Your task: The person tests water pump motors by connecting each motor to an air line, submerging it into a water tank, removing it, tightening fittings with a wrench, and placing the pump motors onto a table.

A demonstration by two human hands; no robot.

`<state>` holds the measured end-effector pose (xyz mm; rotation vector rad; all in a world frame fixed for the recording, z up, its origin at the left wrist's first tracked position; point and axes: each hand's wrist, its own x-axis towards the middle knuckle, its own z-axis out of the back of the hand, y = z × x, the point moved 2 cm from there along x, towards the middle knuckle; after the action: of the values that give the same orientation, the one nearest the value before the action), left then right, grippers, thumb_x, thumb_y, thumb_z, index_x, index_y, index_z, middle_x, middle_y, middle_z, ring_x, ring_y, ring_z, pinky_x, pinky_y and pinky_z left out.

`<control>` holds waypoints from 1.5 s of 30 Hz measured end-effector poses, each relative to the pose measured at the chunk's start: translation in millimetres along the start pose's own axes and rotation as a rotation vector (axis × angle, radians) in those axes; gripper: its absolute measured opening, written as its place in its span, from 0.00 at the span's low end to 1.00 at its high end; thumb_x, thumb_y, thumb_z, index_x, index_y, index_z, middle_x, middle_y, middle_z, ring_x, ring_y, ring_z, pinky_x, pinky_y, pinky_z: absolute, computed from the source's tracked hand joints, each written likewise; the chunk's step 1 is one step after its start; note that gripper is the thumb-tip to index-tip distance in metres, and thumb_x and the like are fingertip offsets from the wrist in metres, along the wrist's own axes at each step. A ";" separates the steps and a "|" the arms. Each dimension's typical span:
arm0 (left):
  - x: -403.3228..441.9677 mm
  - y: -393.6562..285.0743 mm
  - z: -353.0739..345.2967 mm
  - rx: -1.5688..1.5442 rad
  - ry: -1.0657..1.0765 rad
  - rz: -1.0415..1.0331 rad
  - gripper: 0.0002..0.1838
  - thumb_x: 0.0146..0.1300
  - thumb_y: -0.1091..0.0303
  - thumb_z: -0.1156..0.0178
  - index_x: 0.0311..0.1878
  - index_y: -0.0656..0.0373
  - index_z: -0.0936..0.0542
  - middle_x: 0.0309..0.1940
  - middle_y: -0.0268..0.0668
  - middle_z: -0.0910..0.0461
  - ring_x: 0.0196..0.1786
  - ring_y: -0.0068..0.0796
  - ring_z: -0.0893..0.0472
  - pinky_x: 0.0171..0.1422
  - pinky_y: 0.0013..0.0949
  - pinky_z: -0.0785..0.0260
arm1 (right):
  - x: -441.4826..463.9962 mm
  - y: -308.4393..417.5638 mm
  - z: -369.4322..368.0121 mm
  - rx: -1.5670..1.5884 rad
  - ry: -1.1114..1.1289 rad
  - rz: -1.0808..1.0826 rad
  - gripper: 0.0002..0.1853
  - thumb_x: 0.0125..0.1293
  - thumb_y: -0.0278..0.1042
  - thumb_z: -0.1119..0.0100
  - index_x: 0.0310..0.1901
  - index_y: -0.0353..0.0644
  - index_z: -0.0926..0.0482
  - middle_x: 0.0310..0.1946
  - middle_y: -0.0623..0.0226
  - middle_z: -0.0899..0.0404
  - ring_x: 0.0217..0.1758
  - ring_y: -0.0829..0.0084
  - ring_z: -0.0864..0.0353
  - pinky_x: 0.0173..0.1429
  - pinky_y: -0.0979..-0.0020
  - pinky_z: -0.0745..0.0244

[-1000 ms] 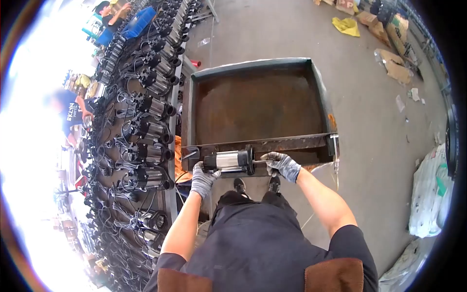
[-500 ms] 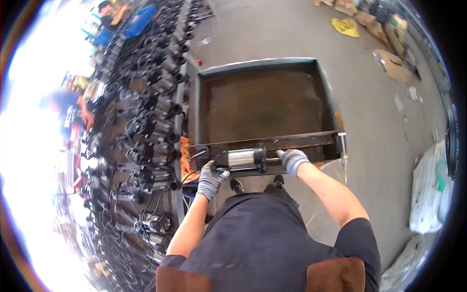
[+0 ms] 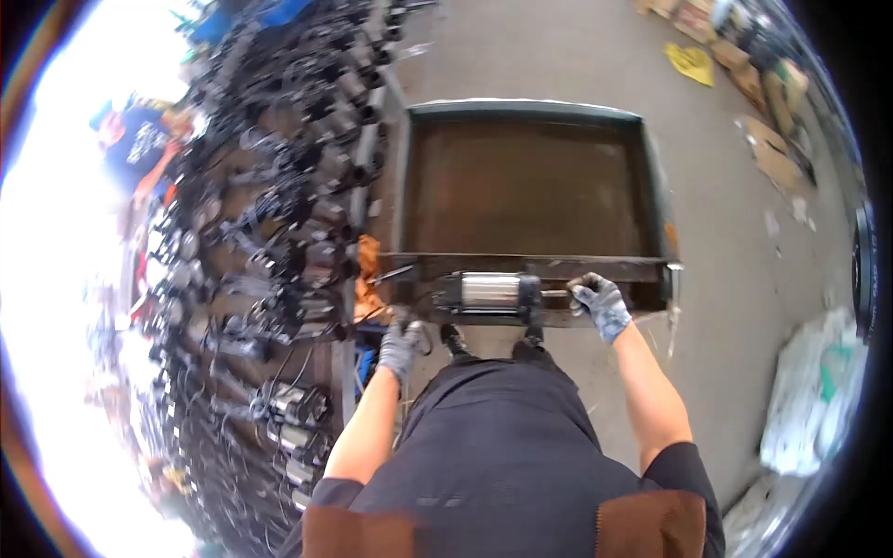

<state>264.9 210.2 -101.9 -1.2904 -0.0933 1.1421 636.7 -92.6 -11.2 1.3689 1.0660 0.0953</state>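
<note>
A silver and black cylindrical motor unit [image 3: 490, 292] lies on its side across the near ledge of a metal tank [image 3: 663, 200]. Its thin shaft points right. My gloved right hand [image 3: 600, 305] is closed at the end of that shaft; its fingertips are pressed together there. To the left of the unit, apart from its black end, is my gloved left hand [image 3: 400, 344], blurred, with its fingers around something dark like a cable, too small to make out. A metal rod [image 3: 394, 273] sticks out near the tank's left corner.
Brown liquid or a rusty bottom [image 3: 530, 186] shows inside the tank. Rows of similar motors with cables [image 3: 321, 260] fill the bench at left. Orange cloth [image 3: 368, 279] hangs by the tank. A person [image 3: 139, 144] stands beyond the bench. Cardboard [image 3: 770, 153] and white sacks [image 3: 805, 400] lie at right.
The view has shifted, so the tank and unit appear further right. My left hand has come away from the unit's black end. My right hand stays at the shaft end.
</note>
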 end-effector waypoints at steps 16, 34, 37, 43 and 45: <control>-106.1 -298.6 -59.5 0.405 0.585 -0.627 0.14 0.78 0.60 0.41 0.52 0.63 0.17 0.35 0.36 0.14 0.36 0.24 0.20 0.44 0.30 0.25 | -35.5 -50.3 158.4 0.678 -1.120 0.189 0.03 0.74 0.31 0.39 0.46 0.48 0.18 0.27 0.67 0.18 0.28 0.74 0.16 0.30 0.70 0.14; -114.9 -284.9 -60.7 0.256 0.518 -0.442 0.16 0.70 0.59 0.30 0.51 0.63 0.17 0.35 0.34 0.14 0.40 0.19 0.19 0.50 0.30 0.23 | 0.7 -23.9 53.9 -0.609 -0.456 0.206 0.12 0.71 0.33 0.34 0.52 0.40 0.16 0.39 0.60 0.12 0.39 0.68 0.14 0.47 0.66 0.18; -112.5 -272.9 -62.7 0.218 0.542 -0.368 0.20 0.69 0.58 0.28 0.54 0.64 0.17 0.36 0.34 0.14 0.41 0.19 0.18 0.49 0.29 0.23 | 6.2 -1.8 30.9 -0.910 -0.467 0.247 0.14 0.69 0.37 0.33 0.52 0.40 0.16 0.47 0.50 0.13 0.52 0.53 0.13 0.57 0.58 0.19; -124.7 -265.3 -51.4 0.318 0.529 -0.561 0.13 0.65 0.62 0.27 0.48 0.55 0.15 0.36 0.41 0.13 0.39 0.31 0.14 0.49 0.36 0.22 | 39.4 -9.2 25.8 -1.201 -0.397 0.403 0.15 0.68 0.37 0.36 0.54 0.43 0.15 0.43 0.53 0.12 0.47 0.53 0.12 0.53 0.59 0.18; -118.8 -238.6 -44.4 0.288 0.460 -0.635 0.09 0.67 0.62 0.31 0.45 0.55 0.16 0.33 0.45 0.15 0.35 0.42 0.15 0.45 0.41 0.23 | 45.8 -4.1 15.7 -1.131 -0.274 0.408 0.16 0.69 0.35 0.39 0.56 0.45 0.17 0.42 0.55 0.12 0.43 0.55 0.12 0.48 0.60 0.18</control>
<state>379.2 132.1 130.2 -1.1164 0.0062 0.2913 670.4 -77.1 -42.5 0.5039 0.3350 0.6807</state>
